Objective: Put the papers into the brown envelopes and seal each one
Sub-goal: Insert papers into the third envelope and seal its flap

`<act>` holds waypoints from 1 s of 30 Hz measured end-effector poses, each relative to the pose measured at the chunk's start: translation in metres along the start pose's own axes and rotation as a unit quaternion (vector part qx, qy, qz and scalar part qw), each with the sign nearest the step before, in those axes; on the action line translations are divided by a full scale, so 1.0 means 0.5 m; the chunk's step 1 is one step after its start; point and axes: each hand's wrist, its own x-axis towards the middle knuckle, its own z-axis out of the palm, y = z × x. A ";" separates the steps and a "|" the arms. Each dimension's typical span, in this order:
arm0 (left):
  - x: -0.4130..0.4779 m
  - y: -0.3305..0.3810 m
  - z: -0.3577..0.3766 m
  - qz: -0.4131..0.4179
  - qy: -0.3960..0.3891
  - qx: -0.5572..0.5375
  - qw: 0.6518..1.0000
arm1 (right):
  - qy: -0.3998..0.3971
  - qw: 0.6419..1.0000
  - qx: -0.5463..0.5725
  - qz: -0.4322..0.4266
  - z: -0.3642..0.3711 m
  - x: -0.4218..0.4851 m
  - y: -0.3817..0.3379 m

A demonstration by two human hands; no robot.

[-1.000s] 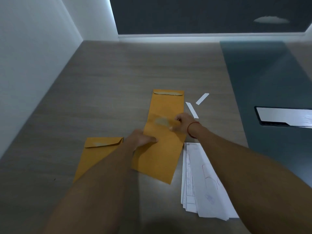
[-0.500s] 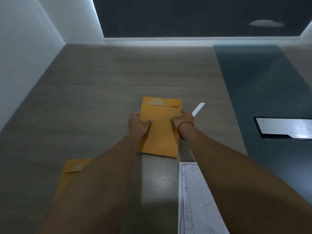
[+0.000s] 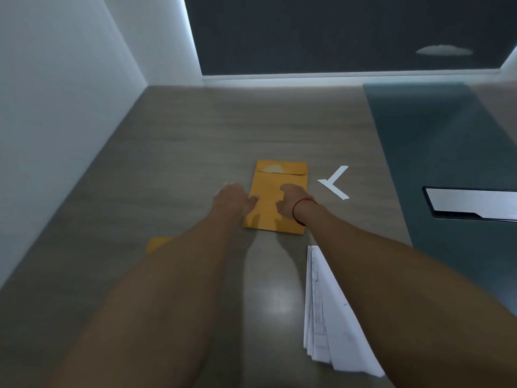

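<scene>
A grey wood-grain tabletop [image 3: 251, 121] is running back to a narrow white ledge [image 3: 335, 75], above which a dark slate-blue panel [image 3: 321, 32] is filling the far wall and carrying a pale oval smear of light [image 3: 444, 50]. A plain white wall [image 3: 56, 107] is closing in the left side. A dull teal rectangular mat [image 3: 433, 141] is lying along the right, with a black-framed, pale-faced flat slab [image 3: 472, 203] sitting on it. Soft glare [image 3: 275, 312] is shining on the near wood.

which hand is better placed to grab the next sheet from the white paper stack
Right hand, probably. The paper stack lies beside the right forearm, while the left hand rests at the left edge of the brown envelope and would have to cross over.
</scene>
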 end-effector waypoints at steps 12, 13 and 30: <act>-0.237 -0.335 0.022 -0.124 0.026 0.008 0.992 | -0.071 0.992 -0.061 -0.087 0.204 -0.190 -0.180; -0.240 -0.365 0.029 -0.133 0.020 0.004 0.991 | -0.073 0.992 -0.055 -0.083 0.234 -0.194 -0.197; -0.181 -0.553 0.126 -0.218 0.003 -0.222 0.950 | -0.048 0.962 0.234 0.129 0.432 -0.145 -0.244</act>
